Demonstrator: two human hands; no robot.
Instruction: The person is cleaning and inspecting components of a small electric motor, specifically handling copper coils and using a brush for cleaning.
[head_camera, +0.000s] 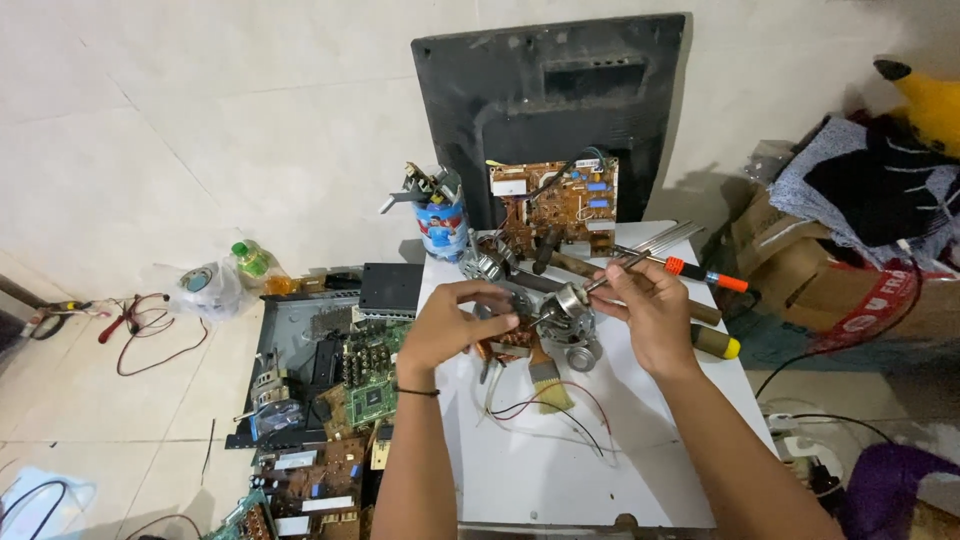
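Sitting mid-table on the white table (560, 470), just above a paintbrush: a small electric motor (560, 312), silvery casing, copper windings showing. Clamping its left side, left hand (445, 325), fingers curled shut. Pinching a thin metal tool (612, 272) against the motor, right hand (650, 310).

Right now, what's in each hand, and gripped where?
Left hand grips the small electric motor by its left side, fingers curled over the housing. Right hand steadies the motor's right end and holds a thin metal tool near its lower end.
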